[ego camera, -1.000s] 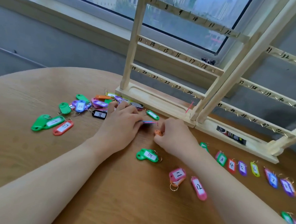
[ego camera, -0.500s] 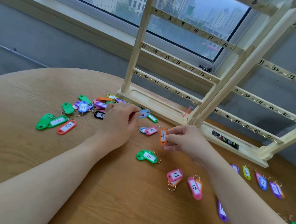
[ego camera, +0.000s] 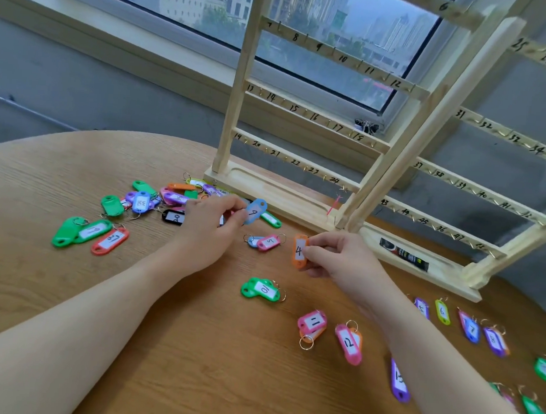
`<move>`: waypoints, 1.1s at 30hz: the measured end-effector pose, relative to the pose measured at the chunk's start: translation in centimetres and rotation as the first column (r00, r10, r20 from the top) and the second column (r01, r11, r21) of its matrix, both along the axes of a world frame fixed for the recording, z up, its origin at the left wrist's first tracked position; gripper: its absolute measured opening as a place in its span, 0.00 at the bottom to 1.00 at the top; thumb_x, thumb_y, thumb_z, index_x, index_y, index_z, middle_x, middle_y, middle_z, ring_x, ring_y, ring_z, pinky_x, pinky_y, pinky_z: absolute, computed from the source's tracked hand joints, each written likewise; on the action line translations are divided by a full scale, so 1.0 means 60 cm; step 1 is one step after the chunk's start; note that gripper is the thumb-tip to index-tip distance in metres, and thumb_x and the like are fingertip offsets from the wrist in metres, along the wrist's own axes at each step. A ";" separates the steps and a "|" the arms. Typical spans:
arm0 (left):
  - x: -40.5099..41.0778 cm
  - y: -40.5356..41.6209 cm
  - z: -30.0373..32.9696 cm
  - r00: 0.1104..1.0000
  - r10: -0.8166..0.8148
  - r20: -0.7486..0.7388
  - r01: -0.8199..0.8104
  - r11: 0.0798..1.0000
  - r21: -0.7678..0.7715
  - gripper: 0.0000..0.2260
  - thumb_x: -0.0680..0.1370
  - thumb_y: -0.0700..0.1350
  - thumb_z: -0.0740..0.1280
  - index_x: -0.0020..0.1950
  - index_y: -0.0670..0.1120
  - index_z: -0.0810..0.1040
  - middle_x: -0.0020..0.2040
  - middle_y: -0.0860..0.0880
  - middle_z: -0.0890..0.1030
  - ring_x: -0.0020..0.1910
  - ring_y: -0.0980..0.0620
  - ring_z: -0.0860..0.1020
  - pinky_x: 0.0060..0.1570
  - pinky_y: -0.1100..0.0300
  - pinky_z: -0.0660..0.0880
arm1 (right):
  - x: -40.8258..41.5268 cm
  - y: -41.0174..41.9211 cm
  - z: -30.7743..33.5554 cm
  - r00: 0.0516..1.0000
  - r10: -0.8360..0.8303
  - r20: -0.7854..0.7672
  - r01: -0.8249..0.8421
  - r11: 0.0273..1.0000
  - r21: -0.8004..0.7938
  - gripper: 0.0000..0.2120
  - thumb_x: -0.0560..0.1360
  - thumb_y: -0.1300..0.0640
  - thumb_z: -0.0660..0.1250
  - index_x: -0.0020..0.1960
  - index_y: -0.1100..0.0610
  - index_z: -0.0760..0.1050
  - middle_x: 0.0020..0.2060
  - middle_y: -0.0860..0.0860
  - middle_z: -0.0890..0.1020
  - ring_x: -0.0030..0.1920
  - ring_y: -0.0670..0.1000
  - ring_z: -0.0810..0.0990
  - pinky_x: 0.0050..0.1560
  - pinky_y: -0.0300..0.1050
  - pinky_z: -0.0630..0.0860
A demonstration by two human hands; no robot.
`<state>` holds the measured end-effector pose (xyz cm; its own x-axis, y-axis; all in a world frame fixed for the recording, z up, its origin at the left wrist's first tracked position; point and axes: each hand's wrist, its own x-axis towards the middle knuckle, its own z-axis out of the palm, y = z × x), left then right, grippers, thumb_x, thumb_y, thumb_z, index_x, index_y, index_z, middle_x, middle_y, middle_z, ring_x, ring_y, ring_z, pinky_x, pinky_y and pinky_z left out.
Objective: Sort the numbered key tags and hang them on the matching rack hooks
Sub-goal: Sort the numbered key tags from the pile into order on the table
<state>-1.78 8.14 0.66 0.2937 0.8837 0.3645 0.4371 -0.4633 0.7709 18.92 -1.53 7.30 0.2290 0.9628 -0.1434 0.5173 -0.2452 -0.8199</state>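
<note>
Head view: right hand [ego camera: 341, 261] pinches the orange tag 4 [ego camera: 299, 251] upright in its grip, just before the rack [ego camera: 285, 194] base; left hand [ego camera: 210, 229] pinches blue tag 9 [ego camera: 255, 211], tilted, nearer the base.

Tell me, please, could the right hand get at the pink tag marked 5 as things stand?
Probably not at once: the pink 5 tag lies uncovered just beside the right hand, but that hand already pinches the orange 4 tag.

A high-rise room: wooden table [ego camera: 195, 345] beside a window [ego camera: 306, 28] overlooking city towers.
</note>
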 end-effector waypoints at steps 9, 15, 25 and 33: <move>0.000 -0.016 0.010 0.996 -0.089 0.017 0.089 0.996 -0.018 0.06 0.79 0.41 0.70 0.47 0.52 0.82 0.40 0.53 0.80 0.39 0.56 0.74 0.37 0.72 0.68 | 0.091 -0.086 0.024 0.985 -0.173 0.000 0.172 0.981 0.092 0.05 0.78 0.52 0.72 0.45 0.52 0.84 0.35 0.52 0.84 0.35 0.45 0.80 0.38 0.39 0.77; 0.021 -0.054 0.040 0.983 -0.174 0.061 0.180 0.978 -0.106 0.07 0.80 0.44 0.69 0.45 0.54 0.82 0.37 0.54 0.80 0.34 0.58 0.72 0.37 0.67 0.67 | 0.139 -0.181 0.032 0.976 -0.209 -0.055 0.213 0.973 0.094 0.03 0.78 0.58 0.72 0.47 0.56 0.83 0.33 0.54 0.84 0.33 0.46 0.77 0.38 0.39 0.75; 0.107 -0.127 0.095 0.951 -0.293 0.096 0.304 0.942 -0.142 0.07 0.78 0.38 0.72 0.47 0.49 0.84 0.42 0.58 0.86 0.45 0.63 0.83 0.46 0.73 0.74 | 0.237 -0.339 0.042 0.917 -0.381 -0.115 0.393 0.912 0.114 0.03 0.78 0.62 0.71 0.51 0.61 0.81 0.32 0.53 0.84 0.30 0.45 0.76 0.32 0.37 0.72; 0.194 -0.192 0.126 0.916 -0.400 -0.038 0.393 0.912 -0.116 0.08 0.79 0.43 0.70 0.44 0.55 0.85 0.37 0.59 0.84 0.38 0.65 0.79 0.39 0.70 0.71 | 0.272 -0.410 0.020 0.916 -0.389 -0.094 0.398 0.910 0.112 0.04 0.78 0.59 0.71 0.45 0.56 0.84 0.31 0.50 0.83 0.31 0.47 0.75 0.34 0.37 0.72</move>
<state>9.88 -3.40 8.21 0.6462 0.7216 0.2483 0.2807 -0.5273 0.8019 35.23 -26.11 8.51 0.5872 0.8076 -0.0553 0.3420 -0.3095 -0.8873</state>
